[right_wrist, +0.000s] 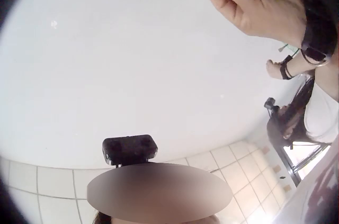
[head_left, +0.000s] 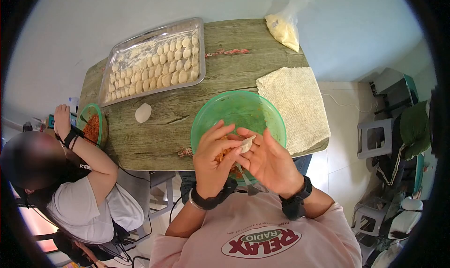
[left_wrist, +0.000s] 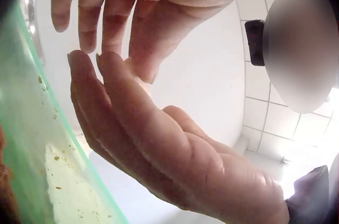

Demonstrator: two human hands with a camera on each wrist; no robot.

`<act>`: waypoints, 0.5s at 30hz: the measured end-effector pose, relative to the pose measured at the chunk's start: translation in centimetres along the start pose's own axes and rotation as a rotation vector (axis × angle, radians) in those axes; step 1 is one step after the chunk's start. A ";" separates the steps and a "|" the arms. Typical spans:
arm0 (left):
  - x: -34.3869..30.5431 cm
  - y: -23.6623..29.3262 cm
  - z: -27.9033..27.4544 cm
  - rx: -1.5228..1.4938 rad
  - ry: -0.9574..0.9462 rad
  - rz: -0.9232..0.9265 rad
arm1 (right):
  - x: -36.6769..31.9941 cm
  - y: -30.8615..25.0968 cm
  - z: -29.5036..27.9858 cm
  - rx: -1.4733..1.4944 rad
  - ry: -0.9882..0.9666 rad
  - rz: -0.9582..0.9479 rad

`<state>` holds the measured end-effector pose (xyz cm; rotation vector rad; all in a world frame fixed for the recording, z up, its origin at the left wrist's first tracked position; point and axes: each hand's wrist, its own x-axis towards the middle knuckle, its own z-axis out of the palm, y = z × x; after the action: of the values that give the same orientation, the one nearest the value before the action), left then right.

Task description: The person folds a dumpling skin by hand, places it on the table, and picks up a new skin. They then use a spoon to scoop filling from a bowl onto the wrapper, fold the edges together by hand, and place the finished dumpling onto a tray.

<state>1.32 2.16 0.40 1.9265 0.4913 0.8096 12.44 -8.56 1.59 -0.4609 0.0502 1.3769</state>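
A small pale dumpling (head_left: 247, 144) is pinched between the thumb and fingers of my left hand (head_left: 212, 156). My right hand (head_left: 274, 167) faces it with the palm turned up, thumb spread and fingers extended beside the dumpling. In the right wrist view the left hand (right_wrist: 259, 9) has its thumb and fingertips at the dumpling's edge. Both hands are over a green bowl (head_left: 206, 109), which holds orange-red filling (head_left: 222, 154) and a metal utensil (head_left: 251, 188). The left wrist view shows the right hand (left_wrist: 153, 134) below the left hand's fingers (left_wrist: 116, 17).
A metal tray (head_left: 202, 57) with rows of dumplings stands at the back left. A round white wrapper (head_left: 143, 113) lies on the wooden table (head_left: 164, 141). To the right are a cream cloth (head_left: 300, 108) and a bag of yellowish contents (head_left: 283, 31). Another person (head_left: 93, 193) sits left beside a filling bowl (head_left: 104, 132).
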 end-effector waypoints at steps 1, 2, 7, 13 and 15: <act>0.0 0.0 0.0 0.026 0.019 0.001 | 0.0 0.0 0.1 0.000 0.000 0.001; 0.0 0.0 0.0 0.026 0.020 0.001 | 0.0 0.0 0.2 -0.004 -0.003 -0.001; 0.1 0.1 0.0 0.042 0.043 0.012 | 0.0 0.1 0.3 -0.005 -0.024 -0.006; 0.1 0.1 0.1 0.066 0.058 0.013 | 0.0 0.2 0.3 -0.009 -0.015 -0.006; 0.1 0.0 0.0 0.068 0.056 0.013 | 0.0 0.3 0.3 -0.020 -0.035 -0.001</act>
<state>1.38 2.15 0.44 1.9753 0.5473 0.8671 12.10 -8.38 1.79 -0.4531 0.0077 1.3847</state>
